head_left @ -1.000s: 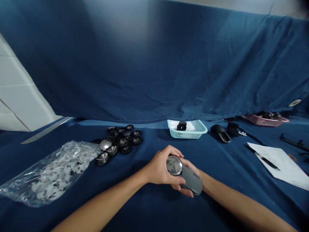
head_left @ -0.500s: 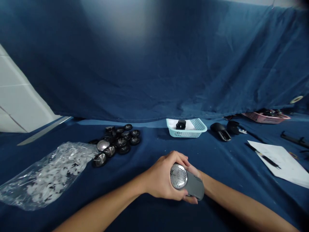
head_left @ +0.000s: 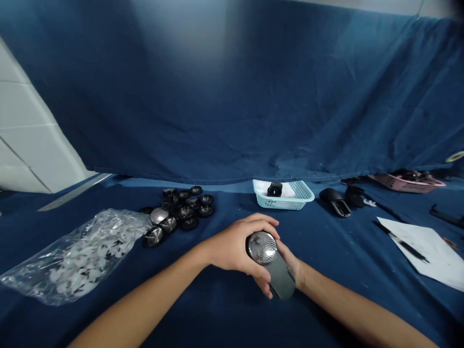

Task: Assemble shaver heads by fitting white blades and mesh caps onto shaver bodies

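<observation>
A grey fabric shaver (head_left: 282, 276) with a round perforated metal head (head_left: 263, 248) is held over the blue cloth, its body slanting down to the right. My left hand (head_left: 235, 246) curls around the metal head, thumb on the near side and fingers on the far side. Behind the body, my right hand (head_left: 291, 263) grips the shaver from the right; most of its fingers are hidden. To the left lies a heap of round black rings (head_left: 185, 212), several showing metal mesh. Beside them rests a clear plastic bag (head_left: 78, 261) of small white parts.
A light blue basket (head_left: 283, 203) with a black part inside stands at the back. Right of it lie a black shaver housing (head_left: 335, 201) and other black pieces (head_left: 355, 197). Farther right are a pink basket (head_left: 409, 183), white paper (head_left: 431, 256) and a black pen-like tool (head_left: 408, 246). Blue cloth (head_left: 217, 96) hangs behind.
Both hands and the shaver have shifted slightly left. The shaver's body has swung to point more steeply toward me, and my left hand's fingers sit more spread around the head.
</observation>
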Demonstrator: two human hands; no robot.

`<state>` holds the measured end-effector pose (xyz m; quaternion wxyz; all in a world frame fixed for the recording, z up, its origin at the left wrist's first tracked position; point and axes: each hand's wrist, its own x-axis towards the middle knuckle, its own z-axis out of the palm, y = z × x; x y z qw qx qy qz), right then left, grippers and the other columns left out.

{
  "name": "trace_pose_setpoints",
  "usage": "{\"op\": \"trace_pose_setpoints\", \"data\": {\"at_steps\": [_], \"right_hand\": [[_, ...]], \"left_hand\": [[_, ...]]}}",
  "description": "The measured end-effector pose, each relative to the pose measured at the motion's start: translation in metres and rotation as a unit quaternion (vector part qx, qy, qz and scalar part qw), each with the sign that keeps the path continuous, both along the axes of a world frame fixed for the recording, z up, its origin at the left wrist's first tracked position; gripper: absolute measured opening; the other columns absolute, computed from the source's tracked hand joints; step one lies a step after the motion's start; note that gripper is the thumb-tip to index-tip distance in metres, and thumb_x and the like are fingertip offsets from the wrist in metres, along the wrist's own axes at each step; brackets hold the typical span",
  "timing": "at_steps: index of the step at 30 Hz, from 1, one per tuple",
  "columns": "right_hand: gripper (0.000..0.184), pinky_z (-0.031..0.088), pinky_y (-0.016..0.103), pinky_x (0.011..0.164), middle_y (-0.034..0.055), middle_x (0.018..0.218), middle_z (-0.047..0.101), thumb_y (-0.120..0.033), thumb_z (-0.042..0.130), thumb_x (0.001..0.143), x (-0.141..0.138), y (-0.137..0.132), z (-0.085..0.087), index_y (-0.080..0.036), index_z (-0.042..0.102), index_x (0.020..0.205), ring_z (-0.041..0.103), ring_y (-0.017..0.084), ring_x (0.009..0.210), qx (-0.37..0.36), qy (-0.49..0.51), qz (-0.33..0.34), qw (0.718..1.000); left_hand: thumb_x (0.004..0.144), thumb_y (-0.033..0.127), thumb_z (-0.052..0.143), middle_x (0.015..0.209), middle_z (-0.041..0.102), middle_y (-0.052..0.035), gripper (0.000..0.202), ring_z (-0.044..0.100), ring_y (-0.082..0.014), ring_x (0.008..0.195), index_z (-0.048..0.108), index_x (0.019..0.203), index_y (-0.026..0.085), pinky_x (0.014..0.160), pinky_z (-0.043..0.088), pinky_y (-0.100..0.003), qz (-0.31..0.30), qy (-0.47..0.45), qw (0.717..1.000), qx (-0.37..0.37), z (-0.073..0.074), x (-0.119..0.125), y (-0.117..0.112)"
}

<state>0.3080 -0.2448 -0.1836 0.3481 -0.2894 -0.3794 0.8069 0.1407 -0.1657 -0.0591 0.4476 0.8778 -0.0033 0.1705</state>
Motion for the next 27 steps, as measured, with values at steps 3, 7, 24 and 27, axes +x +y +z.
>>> {"op": "trace_pose_setpoints", "data": {"at_steps": [3, 7, 24, 27], "right_hand": [[0.107, 0.052, 0.035, 0.068, 0.0148, 0.087, 0.07, -0.096, 0.028, 0.065, -0.006, 0.0, 0.006, -0.008, 0.06, 0.118, 0.068, 0.024, 0.07, -0.042, 0.07, 0.05, 0.995], [0.092, 0.043, 0.041, 0.096, 0.019, 0.111, 0.067, -0.08, 0.051, 0.075, -0.014, -0.003, 0.013, -0.007, 0.053, 0.13, 0.064, 0.029, 0.104, -0.018, 0.156, 0.011, 0.988], [0.052, 0.033, 0.046, 0.106, 0.0132, 0.137, 0.053, -0.037, 0.063, 0.086, -0.009, 0.004, 0.016, -0.02, 0.048, 0.134, 0.055, 0.03, 0.121, 0.006, 0.154, -0.133, 0.979], [0.058, 0.034, 0.046, 0.105, 0.0138, 0.138, 0.052, -0.036, 0.066, 0.084, -0.008, 0.003, 0.016, -0.023, 0.045, 0.136, 0.054, 0.029, 0.122, 0.017, 0.142, -0.138, 0.98]], "left_hand": [[0.053, 0.024, 0.09, 0.139, 0.047, -0.0085, 0.072, 0.048, -0.0286, 0.125, 0.058, 0.118, 0.026, 0.104, 0.041, -0.044, -0.014, 0.02, 0.999, -0.042, 0.004, -0.005, 0.016], [0.052, 0.027, 0.09, 0.137, 0.049, -0.0088, 0.074, 0.05, -0.0281, 0.123, 0.055, 0.117, 0.025, 0.104, 0.039, -0.045, -0.01, 0.039, 0.997, -0.065, 0.006, -0.011, 0.03], [0.081, 0.033, 0.068, 0.13, 0.056, -0.0051, 0.053, 0.053, -0.0255, 0.117, 0.053, 0.132, 0.029, 0.1, 0.041, -0.039, 0.1, 0.138, 0.977, 0.128, 0.013, -0.024, 0.056], [0.084, 0.032, 0.064, 0.131, 0.056, -0.004, 0.053, 0.053, -0.0244, 0.118, 0.049, 0.135, 0.03, 0.1, 0.041, -0.037, 0.106, 0.149, 0.974, 0.133, 0.014, -0.026, 0.056]]}}
